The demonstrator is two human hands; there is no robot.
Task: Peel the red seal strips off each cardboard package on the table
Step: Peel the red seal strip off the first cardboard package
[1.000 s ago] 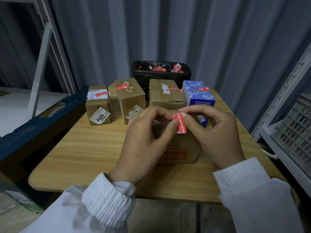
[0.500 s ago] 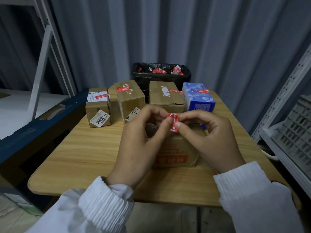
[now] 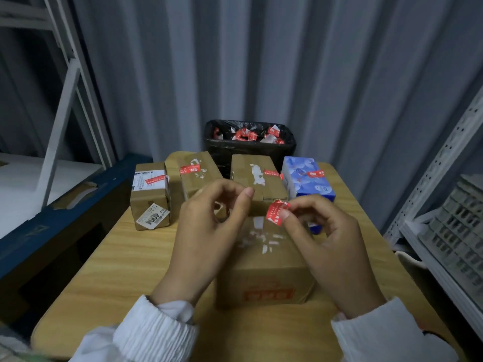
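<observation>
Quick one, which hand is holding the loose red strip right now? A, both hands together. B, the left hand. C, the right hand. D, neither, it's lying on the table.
C: the right hand pinches the curled red strip between thumb and finger above the near box, while the left hand beside it holds nothing.

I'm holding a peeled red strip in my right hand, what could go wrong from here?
The red strip curls against your right hand, so it may cling instead of dropping. The black bin sits behind the row of boxes; reaching over could knock them. The front box shows torn white patches, so peeling the others may rip cardboard.
</observation>
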